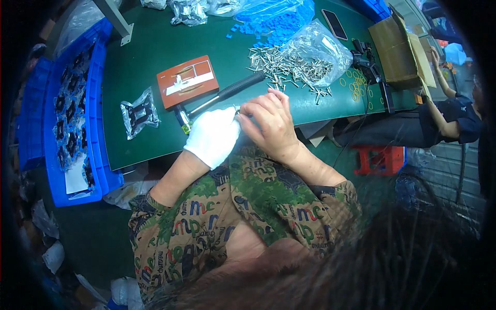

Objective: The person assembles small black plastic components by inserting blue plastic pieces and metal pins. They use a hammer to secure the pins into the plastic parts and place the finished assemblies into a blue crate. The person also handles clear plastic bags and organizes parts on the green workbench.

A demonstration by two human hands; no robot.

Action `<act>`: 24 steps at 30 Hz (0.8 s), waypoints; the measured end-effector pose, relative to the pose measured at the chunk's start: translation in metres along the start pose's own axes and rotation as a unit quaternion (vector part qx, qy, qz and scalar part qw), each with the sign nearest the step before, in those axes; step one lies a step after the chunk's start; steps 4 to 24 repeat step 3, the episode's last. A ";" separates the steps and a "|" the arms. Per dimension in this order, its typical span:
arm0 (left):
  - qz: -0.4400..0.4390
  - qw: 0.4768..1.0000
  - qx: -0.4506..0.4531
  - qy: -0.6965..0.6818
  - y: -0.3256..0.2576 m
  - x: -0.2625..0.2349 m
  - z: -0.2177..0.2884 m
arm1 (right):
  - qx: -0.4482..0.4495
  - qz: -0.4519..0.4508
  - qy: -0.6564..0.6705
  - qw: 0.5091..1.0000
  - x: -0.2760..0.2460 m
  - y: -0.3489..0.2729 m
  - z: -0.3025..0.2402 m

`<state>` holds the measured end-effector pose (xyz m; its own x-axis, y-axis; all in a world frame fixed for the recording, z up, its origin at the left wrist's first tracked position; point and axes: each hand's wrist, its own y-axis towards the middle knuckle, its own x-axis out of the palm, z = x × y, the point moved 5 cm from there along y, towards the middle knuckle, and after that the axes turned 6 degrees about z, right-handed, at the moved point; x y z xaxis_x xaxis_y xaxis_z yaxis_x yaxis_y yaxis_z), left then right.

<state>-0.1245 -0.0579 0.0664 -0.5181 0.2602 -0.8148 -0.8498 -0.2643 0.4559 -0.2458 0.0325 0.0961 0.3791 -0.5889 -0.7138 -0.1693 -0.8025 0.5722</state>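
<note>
My left hand (214,137), in a white glove, meets my bare right hand (269,124) at the table's near edge. The fingers of both are closed together, and a tiny shiny bit shows between them, too small to name. Just beyond lies a hammer (227,93) with a black grip, its head to the left. Behind it is a reddish-brown block (201,70) with slots and a torn white strip on top. Left of the block lies a black part in a clear bag (138,113). Small metal pins (279,66) are heaped beyond my right hand, partly spilling from a clear plastic bag (330,49).
Small blue pieces (281,31) lie at the back, near a phone (334,24). Yellowish rings (356,85), a black device (369,67) and a cardboard box (395,51) are on the right. A blue crate (51,160) with bagged parts stands left. Another person (449,119) sits at right, near a red stool (380,159).
</note>
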 end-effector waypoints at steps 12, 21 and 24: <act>0.011 1.000 0.018 -0.017 0.004 -0.005 0.001 | -0.006 -0.014 0.035 0.999 0.003 0.002 0.007; 0.011 1.000 0.018 -0.017 0.004 -0.005 0.001 | -0.006 -0.014 0.035 0.999 0.003 0.002 0.007; 0.011 1.000 0.018 -0.017 0.004 -0.005 0.001 | -0.006 -0.014 0.035 0.999 0.003 0.002 0.007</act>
